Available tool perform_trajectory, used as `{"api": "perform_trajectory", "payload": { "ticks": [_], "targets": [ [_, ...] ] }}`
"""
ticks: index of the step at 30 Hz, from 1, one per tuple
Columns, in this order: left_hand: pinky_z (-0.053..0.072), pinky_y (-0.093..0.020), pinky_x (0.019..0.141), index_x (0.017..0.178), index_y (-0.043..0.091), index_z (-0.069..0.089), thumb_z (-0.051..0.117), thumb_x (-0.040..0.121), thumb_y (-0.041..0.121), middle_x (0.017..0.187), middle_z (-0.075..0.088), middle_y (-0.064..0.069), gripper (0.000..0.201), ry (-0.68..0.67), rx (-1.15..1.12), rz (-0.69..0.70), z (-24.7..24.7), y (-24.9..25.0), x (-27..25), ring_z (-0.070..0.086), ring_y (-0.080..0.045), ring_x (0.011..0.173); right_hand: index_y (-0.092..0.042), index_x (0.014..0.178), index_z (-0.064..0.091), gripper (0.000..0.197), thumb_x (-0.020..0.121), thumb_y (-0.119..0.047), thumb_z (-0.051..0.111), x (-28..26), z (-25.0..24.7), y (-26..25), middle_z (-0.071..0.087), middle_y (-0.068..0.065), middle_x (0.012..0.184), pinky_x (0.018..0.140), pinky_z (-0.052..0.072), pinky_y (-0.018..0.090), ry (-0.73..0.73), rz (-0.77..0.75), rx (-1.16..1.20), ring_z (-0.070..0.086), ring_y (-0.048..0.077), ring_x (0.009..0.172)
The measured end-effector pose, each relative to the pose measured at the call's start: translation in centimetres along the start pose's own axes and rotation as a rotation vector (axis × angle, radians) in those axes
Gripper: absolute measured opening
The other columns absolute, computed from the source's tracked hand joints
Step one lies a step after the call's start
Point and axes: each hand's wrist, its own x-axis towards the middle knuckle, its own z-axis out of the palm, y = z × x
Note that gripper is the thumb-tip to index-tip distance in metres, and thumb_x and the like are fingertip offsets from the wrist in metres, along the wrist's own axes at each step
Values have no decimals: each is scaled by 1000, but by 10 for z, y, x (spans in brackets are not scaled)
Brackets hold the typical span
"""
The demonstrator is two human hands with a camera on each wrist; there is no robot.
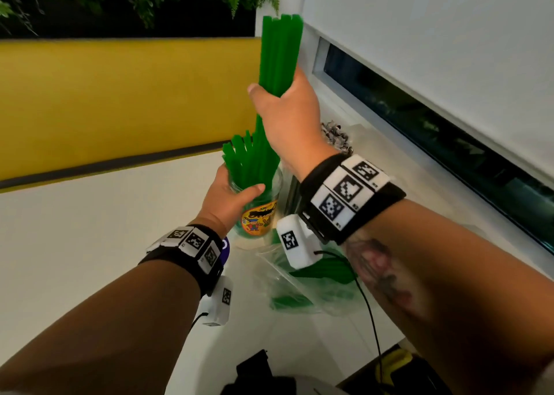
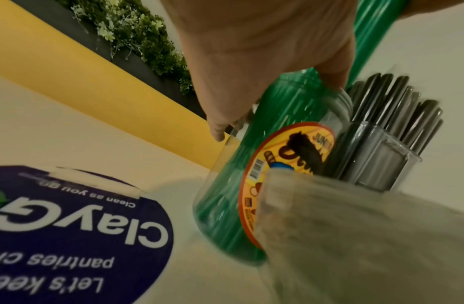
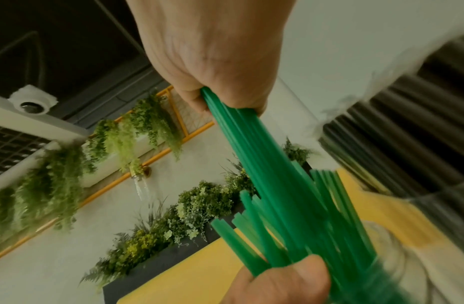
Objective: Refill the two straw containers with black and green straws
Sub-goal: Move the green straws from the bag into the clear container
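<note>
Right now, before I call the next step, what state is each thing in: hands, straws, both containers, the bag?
right hand: grips a green straw bundle, raised, lower ends in the jar
left hand: holds the clear jar near its rim
clear jar: upright, lidless, part full of green straws
black straw container: upright beside the jar, filled with black straws
plastic bag: lying on the counter, green straws still inside

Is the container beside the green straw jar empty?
No, the container next to the jar is packed with black straws.
</note>
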Motion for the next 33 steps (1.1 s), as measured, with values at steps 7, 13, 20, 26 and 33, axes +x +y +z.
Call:
{"api": "perform_trajectory", "payload": {
  "ticks": [7, 13, 20, 26, 33],
  "targets": [
    [55, -41, 96, 133, 17, 49, 82, 66, 32, 119, 68, 4, 77, 2, -11, 5, -2, -2, 2, 66, -11, 109, -19, 83, 50, 20, 87, -20, 70, -6, 16, 43, 52, -1, 72, 59, 51, 28, 8, 101, 79, 54, 10, 60],
    [58, -34, 89, 133, 12, 46, 83, 66, 19, 118, 68, 0, 77, -37, -35, 49, 1, -4, 3, 69, -10, 106, -13, 120, 58, 46, 81, -27, 77, -43, 23, 88, 70, -6, 104, 90, 56, 31, -175, 199, -32, 67, 6, 95],
    [52, -50, 100, 139, 17, 42, 93, 63, 33, 130, 64, -1, 94, -36, 40, 95, -3, -10, 9, 62, -18, 121, -1, 150, 19, 87, 88, -40, 66, -35, 3, 43, 38, 17, 149, 114, 34, 35, -92, -337, -158, 37, 23, 139],
    [54, -47, 97, 132, 18, 45, 90, 51, 46, 121, 67, 3, 97, -8, 21, 58, -1, -10, 6, 65, -14, 112, -14, 156, 12, 66, 102, -50, 26, -14, 8, 49, 11, 8, 164, 123, 8, 49, -456, -387, -870, 4, 27, 151],
    [52, -43, 98, 135, 11, 37, 86, 52, 63, 130, 60, -3, 110, -39, 171, -178, -5, -24, -1, 62, -19, 114, -19, 146, 42, 50, 102, -43, 38, -15, -29, 20, 40, 5, 152, 117, 23, 34, -450, -455, -690, 32, 22, 143]
  ]
}}
